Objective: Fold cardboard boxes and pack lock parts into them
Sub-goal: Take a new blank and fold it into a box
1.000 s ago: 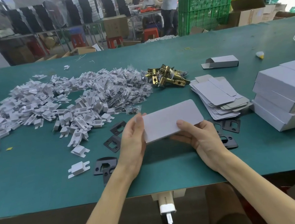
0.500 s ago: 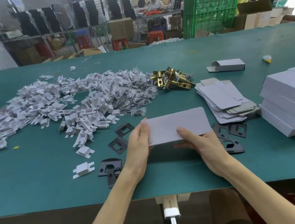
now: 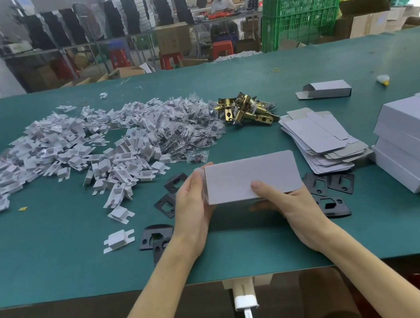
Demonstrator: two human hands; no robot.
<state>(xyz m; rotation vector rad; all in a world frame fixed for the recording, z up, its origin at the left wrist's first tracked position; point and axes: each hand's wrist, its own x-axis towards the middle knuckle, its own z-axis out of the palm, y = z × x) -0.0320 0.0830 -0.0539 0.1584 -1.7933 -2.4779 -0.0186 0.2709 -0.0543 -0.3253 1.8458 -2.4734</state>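
Note:
A small white cardboard box (image 3: 247, 175) is held between both hands just above the green table (image 3: 59, 267). My left hand (image 3: 192, 205) presses against its left end, fingers fairly straight. My right hand (image 3: 287, 202) grips its near right side, thumb on top and fingers beneath. Black metal lock plates (image 3: 166, 205) lie left of the box, and more black plates (image 3: 330, 187) lie to its right. Brass latch parts (image 3: 248, 110) sit beyond. A pile of flat box blanks (image 3: 319, 138) lies at the right.
A wide heap of white plastic inserts (image 3: 72, 153) and bagged screws (image 3: 190, 132) covers the left of the table. Stacked closed white boxes (image 3: 416, 140) stand at the far right, an open box (image 3: 326, 90) behind. A charger (image 3: 244, 298) hangs at the table's front edge.
The box has turned from a slant to nearly level between my hands. My left hand has closed in flat on its left end. The camera has tilted slightly.

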